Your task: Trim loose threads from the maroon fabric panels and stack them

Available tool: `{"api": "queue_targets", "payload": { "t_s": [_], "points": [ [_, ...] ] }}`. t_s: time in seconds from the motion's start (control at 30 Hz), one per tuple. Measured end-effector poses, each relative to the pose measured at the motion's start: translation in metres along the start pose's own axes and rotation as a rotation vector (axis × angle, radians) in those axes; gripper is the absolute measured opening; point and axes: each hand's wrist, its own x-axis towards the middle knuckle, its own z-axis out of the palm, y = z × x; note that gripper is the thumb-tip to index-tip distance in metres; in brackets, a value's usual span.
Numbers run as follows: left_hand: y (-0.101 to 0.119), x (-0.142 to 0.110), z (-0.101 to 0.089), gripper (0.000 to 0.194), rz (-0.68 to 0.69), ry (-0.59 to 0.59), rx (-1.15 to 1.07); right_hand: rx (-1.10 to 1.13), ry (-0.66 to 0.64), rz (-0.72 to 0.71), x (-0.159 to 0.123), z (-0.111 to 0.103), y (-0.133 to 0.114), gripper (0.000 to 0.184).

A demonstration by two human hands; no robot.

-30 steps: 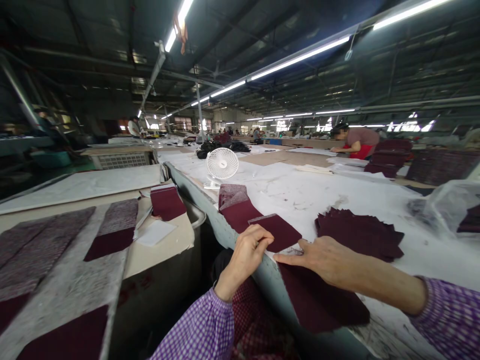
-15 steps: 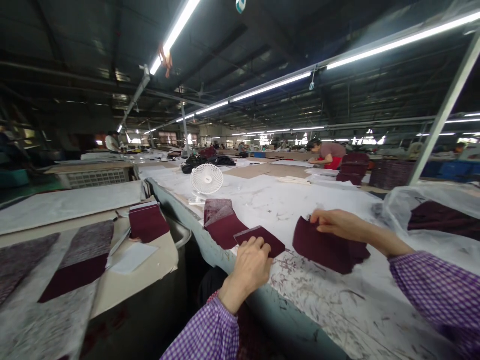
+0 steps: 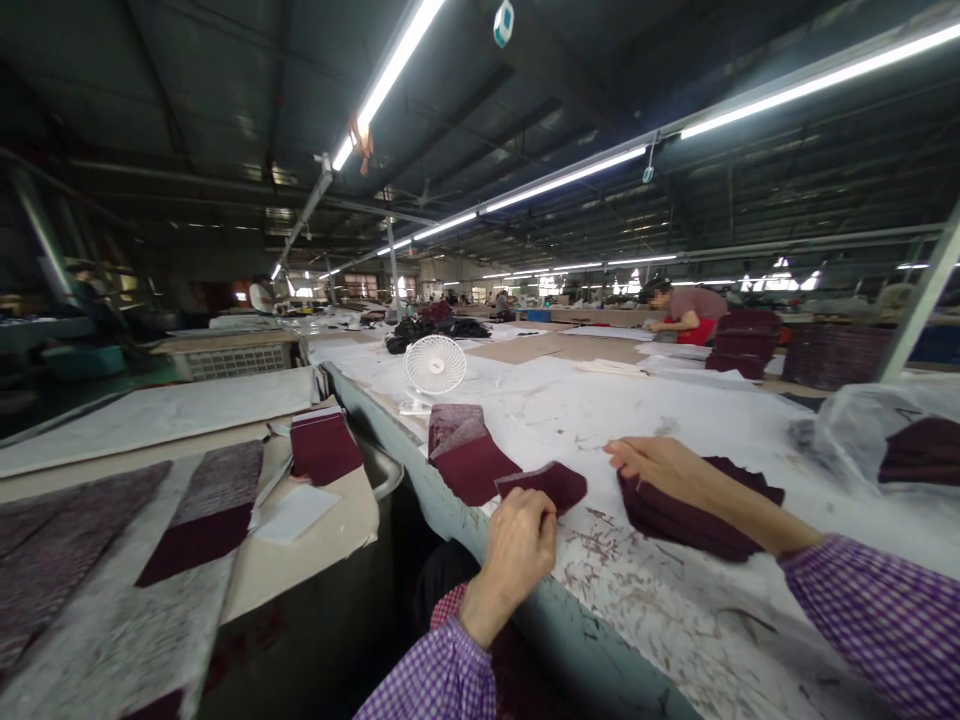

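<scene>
My left hand [image 3: 521, 535] has its fingers curled over the near edge of a small maroon fabric piece [image 3: 562, 485] at the front of the table. This piece is slightly bent and touches a flat stack of maroon fabric pieces [image 3: 469, 470], some with a mottled grey face up. To the right, my right hand [image 3: 660, 468] reaches across a loose pile of maroon fabric pieces [image 3: 701, 530]. Its fingers are stretched out to the left, past the pile's edge, with nothing visible in them. The hand and wrist cover part of that pile.
A white fan [image 3: 435, 366] stands on the long white table [image 3: 555, 400]. On the left, a side board [image 3: 352, 510] carries more maroon pieces [image 3: 326, 447] and white paper [image 3: 298, 513]. A plastic bag [image 3: 847, 430] lies right. Another person [image 3: 690, 310] bends over the table farther back.
My right hand has let go of the maroon piece it pinched, its fingers now straightened over the pile. The left-hand piece now bends up at its far end. The view has shifted left.
</scene>
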Motion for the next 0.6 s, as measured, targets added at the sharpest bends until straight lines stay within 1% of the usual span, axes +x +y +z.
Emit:
{"api": "queue_targets", "payload": {
  "t_s": [0.07,0.1,0.13,0.17,0.23,0.3,0.33,0.37,0.4,0.47,0.5,0.53,0.6],
  "points": [
    [0.015,-0.012,-0.001,0.014,0.073,-0.037,-0.05,0.236,-0.192,0.145,0.0,0.018,-0.019,0.054],
    [0.022,-0.019,-0.002,0.014,0.103,-0.067,-0.075,0.297,-0.252,0.183,-0.001,0.025,-0.024,0.055],
    [0.03,-0.025,-0.003,0.015,0.13,-0.098,-0.1,0.306,-0.272,0.19,-0.004,0.032,-0.026,0.057],
    [0.036,-0.031,-0.006,0.015,0.146,-0.127,-0.13,0.279,-0.264,0.173,-0.007,0.036,-0.026,0.063],
    [0.045,-0.04,-0.014,0.016,0.169,-0.198,-0.206,0.204,-0.217,0.123,-0.016,0.041,-0.021,0.073],
    [0.048,-0.043,-0.022,0.014,0.187,-0.284,-0.284,0.21,-0.2,0.1,-0.025,0.041,-0.015,0.074],
    [0.048,-0.041,-0.026,0.013,0.184,-0.297,-0.301,0.246,-0.21,0.097,-0.03,0.04,-0.013,0.075],
    [0.047,-0.038,-0.027,0.013,0.169,-0.275,-0.295,0.289,-0.223,0.092,-0.035,0.04,-0.012,0.075],
    [0.045,-0.033,-0.027,0.014,0.141,-0.224,-0.259,0.328,-0.23,0.086,-0.039,0.039,-0.012,0.075],
    [0.04,-0.02,-0.021,0.017,0.062,-0.093,-0.114,0.384,-0.224,0.078,-0.045,0.039,-0.015,0.074],
    [0.037,-0.013,-0.016,0.02,0.033,-0.079,-0.031,0.4,-0.215,0.081,-0.047,0.04,-0.017,0.073],
    [0.035,-0.005,-0.01,0.023,0.012,-0.104,0.034,0.415,-0.206,0.089,-0.048,0.04,-0.018,0.072],
    [0.032,0.008,0.003,0.025,-0.006,-0.192,0.072,0.449,-0.207,0.101,-0.049,0.041,-0.02,0.071]
  ]
}}
